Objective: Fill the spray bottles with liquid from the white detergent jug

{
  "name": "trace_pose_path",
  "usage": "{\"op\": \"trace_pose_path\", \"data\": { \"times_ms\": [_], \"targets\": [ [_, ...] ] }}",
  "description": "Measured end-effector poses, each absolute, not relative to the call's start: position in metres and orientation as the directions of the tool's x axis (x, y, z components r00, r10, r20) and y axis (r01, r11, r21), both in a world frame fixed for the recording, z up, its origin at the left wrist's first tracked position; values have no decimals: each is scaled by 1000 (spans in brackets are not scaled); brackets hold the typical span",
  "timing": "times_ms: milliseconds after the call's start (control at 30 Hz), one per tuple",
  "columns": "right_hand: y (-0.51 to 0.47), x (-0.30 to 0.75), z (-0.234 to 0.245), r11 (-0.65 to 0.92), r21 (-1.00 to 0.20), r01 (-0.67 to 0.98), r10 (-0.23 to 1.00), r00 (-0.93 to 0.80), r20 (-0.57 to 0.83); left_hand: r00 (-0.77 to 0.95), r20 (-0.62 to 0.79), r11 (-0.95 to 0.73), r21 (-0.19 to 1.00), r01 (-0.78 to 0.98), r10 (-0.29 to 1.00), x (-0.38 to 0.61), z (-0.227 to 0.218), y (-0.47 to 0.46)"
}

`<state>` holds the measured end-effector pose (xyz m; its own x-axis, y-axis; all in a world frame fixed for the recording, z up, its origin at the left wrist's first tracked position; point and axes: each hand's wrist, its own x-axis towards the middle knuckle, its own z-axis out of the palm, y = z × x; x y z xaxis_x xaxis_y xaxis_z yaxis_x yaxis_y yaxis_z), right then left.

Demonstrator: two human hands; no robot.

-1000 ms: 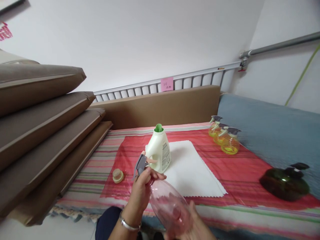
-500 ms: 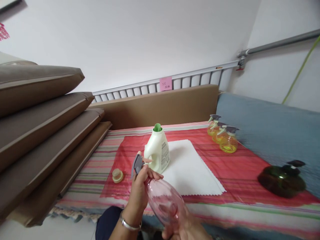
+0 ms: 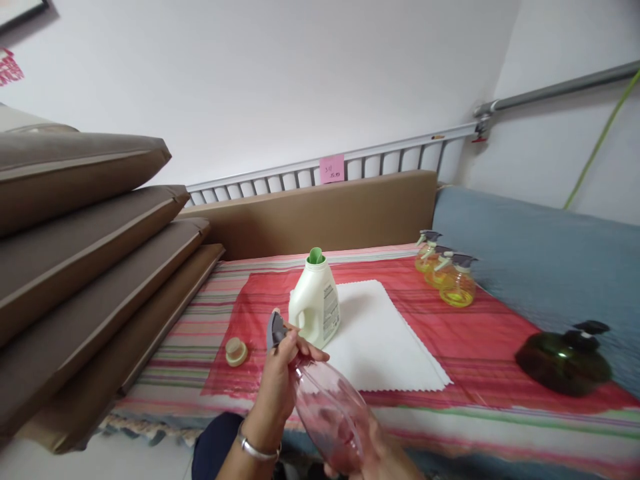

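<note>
A clear pink spray bottle (image 3: 327, 407) with a grey trigger head (image 3: 275, 330) is held tilted between my two hands, its head pointing up and left. My left hand (image 3: 285, 363) is closed round the neck just below the trigger head. At the lower end, my right hand (image 3: 377, 453) grips the base, with part of its fingers hidden behind the bottle. Just beyond my left hand stands a white detergent jug (image 3: 315, 293) with a green spout and no cap on it. A pale cap (image 3: 236, 351) lies on the red cloth to the left.
A white scalloped mat (image 3: 385, 353) lies on the red cloth (image 3: 480, 347). Several spray bottles with yellow liquid (image 3: 457, 290) stand at the right, and a dark green pump bottle (image 3: 563, 360) is nearer me. Brown cushions (image 3: 100, 280) are stacked at the left.
The spray bottle has turned a little in my hands, so its trigger head faces differently. Both hands keep their hold, and the other things stay put.
</note>
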<state>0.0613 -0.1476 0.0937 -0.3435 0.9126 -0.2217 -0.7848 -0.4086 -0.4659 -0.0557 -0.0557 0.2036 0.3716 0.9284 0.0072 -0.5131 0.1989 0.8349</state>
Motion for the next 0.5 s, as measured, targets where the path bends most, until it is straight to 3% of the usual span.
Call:
{"op": "trace_pose_path", "data": {
  "times_ms": [67, 167, 500],
  "targets": [
    [-149, 63, 89, -326, -521, -789, 945, -255, -205, 368, 1, 200, 838, -508, 930, -57, 202, -55],
    [-149, 63, 83, -307, -492, -815, 950, -231, -210, 407, 8, 204, 857, -474, 913, -57, 204, -55],
    [-147, 58, 80, -509, -276, -815, 861, -481, -165, 479, 52, 220, 841, -494, 876, -56, 207, -57]
  ]
}}
